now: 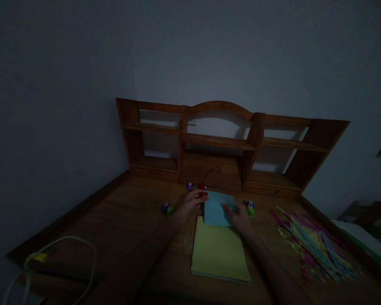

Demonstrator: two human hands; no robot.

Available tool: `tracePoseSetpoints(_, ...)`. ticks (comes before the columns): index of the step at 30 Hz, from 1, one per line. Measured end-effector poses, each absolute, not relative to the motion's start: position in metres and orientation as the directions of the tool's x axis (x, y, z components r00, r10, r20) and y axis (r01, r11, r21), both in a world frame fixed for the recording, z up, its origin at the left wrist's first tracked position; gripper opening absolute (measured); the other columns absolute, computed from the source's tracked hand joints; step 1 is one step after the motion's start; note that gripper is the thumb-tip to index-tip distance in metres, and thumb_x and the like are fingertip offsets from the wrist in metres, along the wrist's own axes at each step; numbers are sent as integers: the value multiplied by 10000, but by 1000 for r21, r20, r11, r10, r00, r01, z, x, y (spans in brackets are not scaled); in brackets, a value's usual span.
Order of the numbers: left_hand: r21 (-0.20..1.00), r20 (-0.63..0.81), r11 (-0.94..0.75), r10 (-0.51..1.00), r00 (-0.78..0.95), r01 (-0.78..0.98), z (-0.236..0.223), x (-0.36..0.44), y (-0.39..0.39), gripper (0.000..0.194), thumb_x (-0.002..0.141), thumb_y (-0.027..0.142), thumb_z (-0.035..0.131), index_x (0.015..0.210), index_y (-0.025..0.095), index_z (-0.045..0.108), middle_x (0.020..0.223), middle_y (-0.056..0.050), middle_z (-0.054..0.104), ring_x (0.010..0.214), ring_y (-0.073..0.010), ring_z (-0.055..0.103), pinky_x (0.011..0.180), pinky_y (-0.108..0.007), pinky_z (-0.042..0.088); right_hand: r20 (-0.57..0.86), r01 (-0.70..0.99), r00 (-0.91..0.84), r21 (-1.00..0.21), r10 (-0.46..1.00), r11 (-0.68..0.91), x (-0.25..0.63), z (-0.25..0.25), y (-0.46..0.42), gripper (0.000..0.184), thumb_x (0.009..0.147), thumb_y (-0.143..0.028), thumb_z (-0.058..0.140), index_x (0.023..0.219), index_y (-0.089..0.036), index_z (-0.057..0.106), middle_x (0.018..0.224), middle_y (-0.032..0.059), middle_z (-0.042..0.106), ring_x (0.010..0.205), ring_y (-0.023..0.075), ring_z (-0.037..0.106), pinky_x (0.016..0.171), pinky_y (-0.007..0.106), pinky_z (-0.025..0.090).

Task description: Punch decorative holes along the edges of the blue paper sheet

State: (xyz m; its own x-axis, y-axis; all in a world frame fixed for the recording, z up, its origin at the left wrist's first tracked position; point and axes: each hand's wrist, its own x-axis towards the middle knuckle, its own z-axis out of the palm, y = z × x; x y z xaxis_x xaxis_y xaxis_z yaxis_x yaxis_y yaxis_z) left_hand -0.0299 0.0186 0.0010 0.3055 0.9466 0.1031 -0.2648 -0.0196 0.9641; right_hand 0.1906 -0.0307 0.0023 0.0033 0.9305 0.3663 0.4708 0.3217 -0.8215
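A small red craft punch (pixel 204 194) is in my left hand (pixel 194 200), with the fingers closed around it at the upper left edge of a light blue paper sheet (pixel 218 209). My right hand (pixel 239 215) grips the right side of that sheet, thumb on top. Below the blue sheet lies a stack of yellow paper (pixel 220 252), partly overlapped by it. Close to the left hand stand a purple punch (pixel 189 186) and another red punch (pixel 202 186). A purple and a green punch (pixel 170 210) sit to its left. A green punch (pixel 250 209) stands right of my right hand, beside a blue-purple one.
Many colourful cut paper strips (pixel 317 241) are heaped on the right of the wooden desk (pixel 120 228). A wooden shelf unit (pixel 219 142) rises at the back. A white cable (pixel 66 238) and a yellow object (pixel 40 257) lie at the left front. The room is dim.
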Motion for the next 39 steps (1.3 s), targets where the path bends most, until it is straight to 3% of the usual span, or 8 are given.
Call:
tracePoseSetpoints(8, 964, 100, -12, 943, 318, -267, 3, -30, 18, 443, 690, 402, 807, 1040, 164, 676, 977, -87, 671, 735, -135, 594, 545, -209, 341, 366, 494, 26, -814, 930, 306, 188, 3, -32, 463, 816, -592, 556, 714, -151, 655, 648, 51, 637, 588, 184, 552, 506, 258, 417)
tracePoseSetpoints(16, 962, 39, 32, 967, 252, -273, 5, -26, 12, 422, 677, 374, 815, 1026, 180, 680, 1045, -99, 674, 865, -184, 632, 664, -246, 436, 340, 475, 8, -828, 940, 296, 188, 2, -32, 471, 823, -590, 550, 738, -139, 658, 666, 51, 642, 586, 184, 560, 495, 249, 412)
tracePoseSetpoints(24, 954, 49, 37, 959, 277, -297, 9, -25, 12, 411, 664, 376, 821, 983, 158, 682, 899, -69, 670, 657, -122, 568, 522, -216, 343, 343, 485, 35, -827, 939, 284, 189, 0, -29, 485, 812, -612, 557, 730, -143, 651, 663, 55, 653, 594, 196, 583, 503, 260, 439)
tracePoseSetpoints(39, 969, 141, -97, 972, 185, -229, 8, -25, 14, 458, 713, 463, 769, 1069, 193, 669, 1033, -92, 685, 785, -170, 624, 526, -210, 358, 411, 530, 62, -786, 910, 319, 192, 0, -28, 473, 842, -582, 545, 773, -134, 682, 701, 63, 676, 615, 196, 582, 544, 266, 429)
